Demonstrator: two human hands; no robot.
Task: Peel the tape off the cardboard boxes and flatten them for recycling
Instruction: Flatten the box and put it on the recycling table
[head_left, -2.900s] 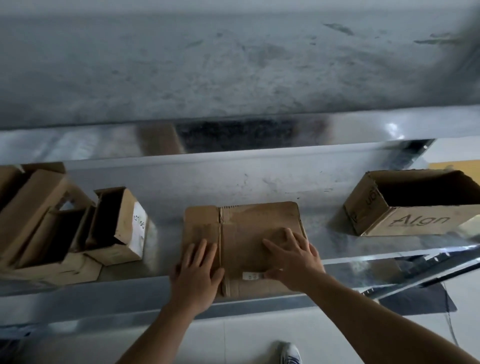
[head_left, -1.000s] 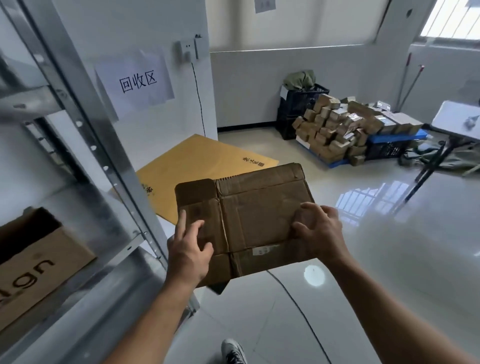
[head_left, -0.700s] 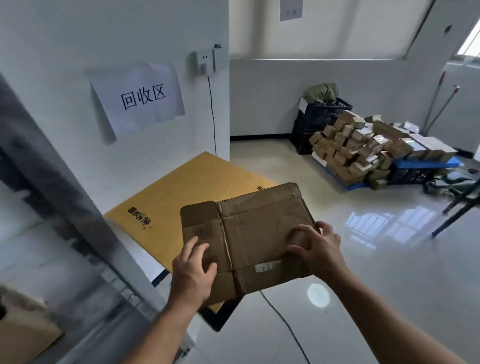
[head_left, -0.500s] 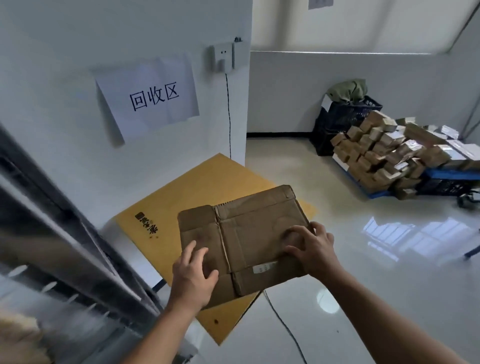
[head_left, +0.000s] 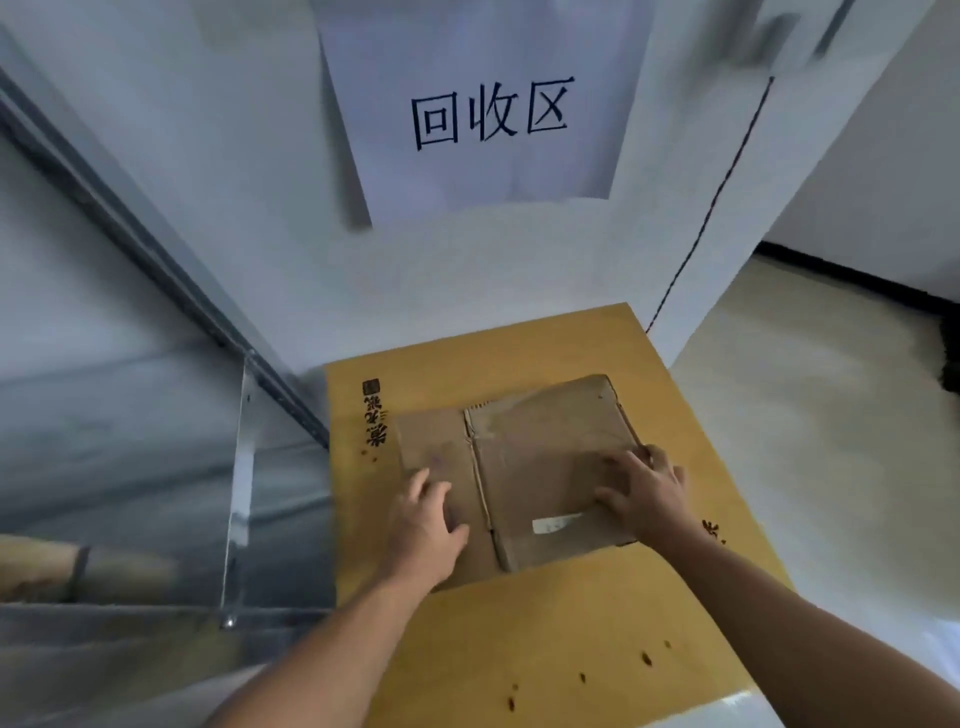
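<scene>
My left hand (head_left: 426, 514) lies flat and spread on the flattened box (head_left: 540, 457) on the far half of the yellow sheet (head_left: 597, 649), my right hand (head_left: 644, 493) covers its right edge, whether pinching I cannot tell, and I judge the creased panels may spring up once I let go.

Seen: left hand (head_left: 426, 519) bare, left forearm (head_left: 332, 649) bare as far as the bottom edge; right hand (head_left: 647, 499) bare, right forearm (head_left: 779, 623) uncovered likewise. Fingers slightly blurred; finer detail unreadable
</scene>
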